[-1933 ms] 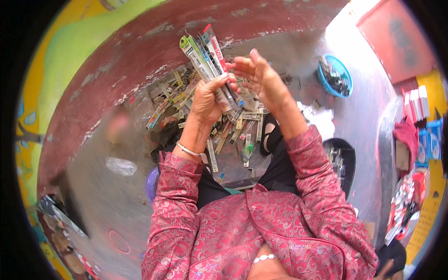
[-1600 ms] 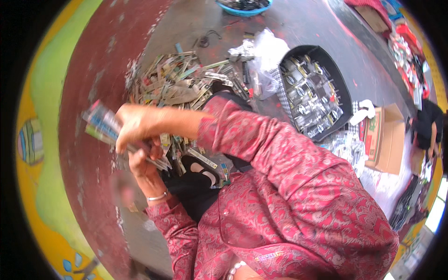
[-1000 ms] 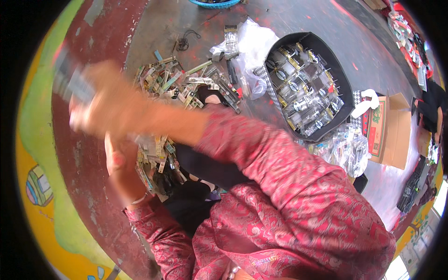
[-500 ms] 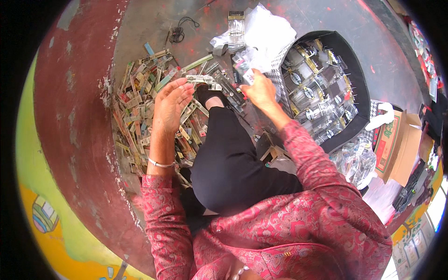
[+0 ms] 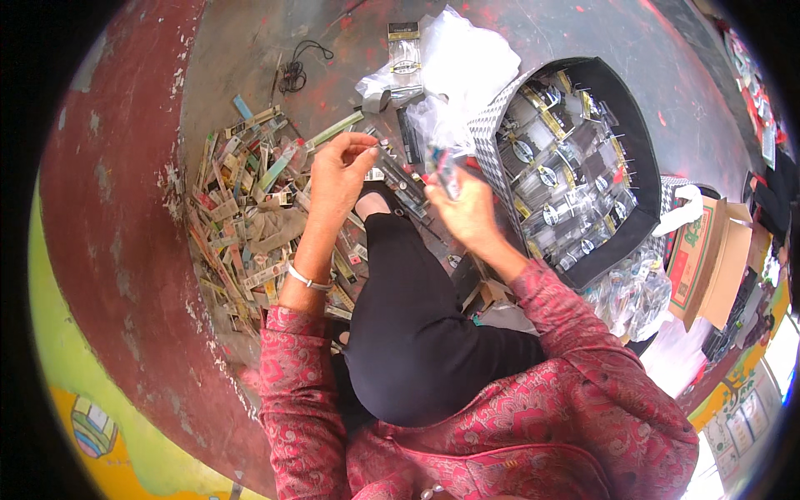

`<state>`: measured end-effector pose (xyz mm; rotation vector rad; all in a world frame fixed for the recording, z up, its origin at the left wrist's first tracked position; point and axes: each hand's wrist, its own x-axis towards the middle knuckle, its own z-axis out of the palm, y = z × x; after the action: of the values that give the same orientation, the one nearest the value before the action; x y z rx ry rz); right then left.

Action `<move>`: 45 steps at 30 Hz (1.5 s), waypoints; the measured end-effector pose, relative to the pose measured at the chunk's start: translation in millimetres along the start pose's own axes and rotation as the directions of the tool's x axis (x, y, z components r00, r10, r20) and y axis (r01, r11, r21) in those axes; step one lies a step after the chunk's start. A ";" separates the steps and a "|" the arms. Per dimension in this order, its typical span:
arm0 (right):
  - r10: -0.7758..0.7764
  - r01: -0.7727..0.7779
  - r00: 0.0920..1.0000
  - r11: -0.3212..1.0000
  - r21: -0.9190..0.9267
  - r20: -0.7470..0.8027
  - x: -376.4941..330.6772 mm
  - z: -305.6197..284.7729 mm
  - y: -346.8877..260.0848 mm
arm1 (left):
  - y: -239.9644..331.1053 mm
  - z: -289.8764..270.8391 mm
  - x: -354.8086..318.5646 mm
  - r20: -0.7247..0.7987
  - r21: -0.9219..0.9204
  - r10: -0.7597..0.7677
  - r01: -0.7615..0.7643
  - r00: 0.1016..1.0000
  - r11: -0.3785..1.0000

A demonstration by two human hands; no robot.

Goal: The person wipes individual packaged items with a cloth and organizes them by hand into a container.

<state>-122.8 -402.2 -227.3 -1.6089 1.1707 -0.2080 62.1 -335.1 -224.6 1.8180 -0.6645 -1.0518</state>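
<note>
My right hand [image 5: 468, 208] grips a small clear plastic packet [image 5: 442, 171] with dark and coloured contents, blurred by motion. My left hand [image 5: 340, 177] hovers at the right side of a heap of narrow printed packets [image 5: 250, 217]. Its fingers are curled together toward the thumb; whatever lies between them is too small to make out. Below and between the hands, dark slim packages [image 5: 402, 177] lie on the floor by my foot. A crumpled clear bag [image 5: 435, 122] lies just beyond my right hand.
To the right stands a black-lined, checked fabric bin [image 5: 621, 100] full of clear packages. Farther off are a white plastic bag [image 5: 471, 54], a clear package with a black top [image 5: 405, 62] and a black cord [image 5: 293, 75]. An opened cardboard box [image 5: 704, 258] sits far right.
My left hand has shifted right and its fingers have curled in. My right hand has drawn a little nearer to me, still gripping the plastic packet.
</note>
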 end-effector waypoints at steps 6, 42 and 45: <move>-0.430 0.427 0.902 0.881 -0.206 0.034 3.2 -11.4 31.1 | -6.8 58.7 19.8 0.352 0.327 0.522 -0.625 0.776 0.709; 0.303 -0.280 0.952 0.919 0.279 -0.043 -15.1 -13.9 76.5 | -46.7 70.6 9.0 -0.250 0.385 0.101 0.003 0.963 0.923; 0.460 -0.456 0.879 0.737 0.500 0.123 -17.7 -23.5 59.0 | -37.3 69.2 0.0 -0.320 0.276 0.174 -0.084 0.931 0.957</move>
<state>-180.7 -399.8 -258.8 -0.8125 1.3447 -0.1854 2.3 -348.7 -273.8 2.0846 -0.7222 -0.5576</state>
